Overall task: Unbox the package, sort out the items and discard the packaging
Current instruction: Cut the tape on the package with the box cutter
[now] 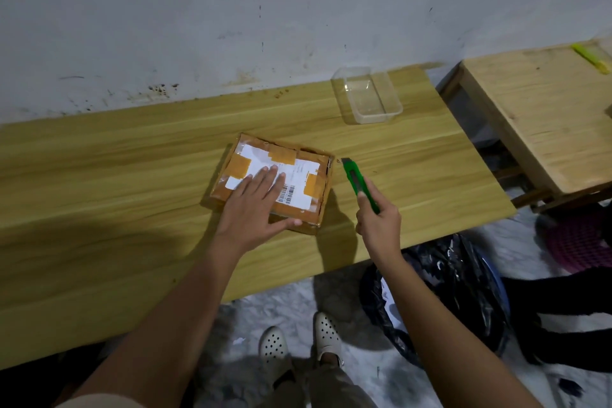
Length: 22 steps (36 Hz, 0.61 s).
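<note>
Left hand (pixel 256 199) flat on box (pixel 311 190) | right hand (pixel 377 225) grip closed around green cutter (pixel 359 184)

A long wooden table (pixel 132 195) with a yellow-brown grain stood right against a pale grey wall (pixel 231 10) that had dark spots and scuff marks near the bottom. Just beside the table's right end stood a smaller wooden table (pixel 543 116) of lighter wood, also by the wall, with a dark gap between the two. The floor (pixel 284 305) below was pale and patchy, and the light was dim, with soft shadows lying across the long table's top.
</note>
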Motion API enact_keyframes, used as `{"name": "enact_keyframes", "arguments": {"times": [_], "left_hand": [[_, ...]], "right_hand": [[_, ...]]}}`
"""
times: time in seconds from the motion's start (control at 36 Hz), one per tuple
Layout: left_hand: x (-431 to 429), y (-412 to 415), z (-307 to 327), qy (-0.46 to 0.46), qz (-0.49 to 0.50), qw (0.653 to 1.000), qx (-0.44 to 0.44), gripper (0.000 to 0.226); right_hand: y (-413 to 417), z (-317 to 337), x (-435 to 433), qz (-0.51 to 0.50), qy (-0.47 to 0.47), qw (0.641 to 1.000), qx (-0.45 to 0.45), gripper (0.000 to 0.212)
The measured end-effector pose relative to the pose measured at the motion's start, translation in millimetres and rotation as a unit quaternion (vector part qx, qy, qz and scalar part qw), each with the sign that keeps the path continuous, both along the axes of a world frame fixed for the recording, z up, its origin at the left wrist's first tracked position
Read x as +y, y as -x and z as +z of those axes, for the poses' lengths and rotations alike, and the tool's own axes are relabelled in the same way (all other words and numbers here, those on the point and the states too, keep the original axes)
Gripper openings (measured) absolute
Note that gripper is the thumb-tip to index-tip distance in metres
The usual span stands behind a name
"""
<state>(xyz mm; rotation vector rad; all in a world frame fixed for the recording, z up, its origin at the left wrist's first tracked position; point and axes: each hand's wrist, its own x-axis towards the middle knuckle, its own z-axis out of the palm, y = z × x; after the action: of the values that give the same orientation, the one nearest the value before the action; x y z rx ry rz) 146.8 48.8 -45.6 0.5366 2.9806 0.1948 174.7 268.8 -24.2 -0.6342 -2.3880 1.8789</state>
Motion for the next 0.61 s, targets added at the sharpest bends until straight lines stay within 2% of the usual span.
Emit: {"name": "enact_keyframes", "arguments": {"times": [0.08,0.19,0.25,0.33,0.39,0.44,0.61], "left_hand": [[-4.6,-9.4,1.1,-0.029,0.045,0.999,0.001,0.104],[5.7,-25.8,3.8,-0.085,0.194,0.977,0.021,0.094],[18.2,-33.1,7.6,-0.149,0.324,0.934,0.012,0.093],[37.3,-36.3,14.3,-0.302,0.455,0.838,-0.015,0.099],[44.6,-33.5,16.0,-0.385,0.465,0.797,-0.006,0.096],[43.5,-28.5,15.2,-0.422,0.467,0.777,-0.002,0.094],[12.6,-12.2,20.1,-0.429,0.422,0.798,-0.036,0.091]], "right_hand": [[4.7,-7.1,-4.1,-0.007,0.02,1.0,0.005,0.042],[12.8,-13.2,-9.4,0.0,0.043,0.999,-0.013,0.038],[16.4,-12.9,-12.2,0.001,0.065,0.998,-0.027,0.039],[20.0,-12.9,-15.3,0.011,0.085,0.995,-0.049,0.042],[21.2,-13.8,-16.4,0.028,0.086,0.994,-0.068,0.044],[21.3,-13.0,-15.7,0.05,0.094,0.991,-0.076,0.047],[28.5,-8.0,-10.1,0.078,0.135,0.984,-0.086,0.05]]}}
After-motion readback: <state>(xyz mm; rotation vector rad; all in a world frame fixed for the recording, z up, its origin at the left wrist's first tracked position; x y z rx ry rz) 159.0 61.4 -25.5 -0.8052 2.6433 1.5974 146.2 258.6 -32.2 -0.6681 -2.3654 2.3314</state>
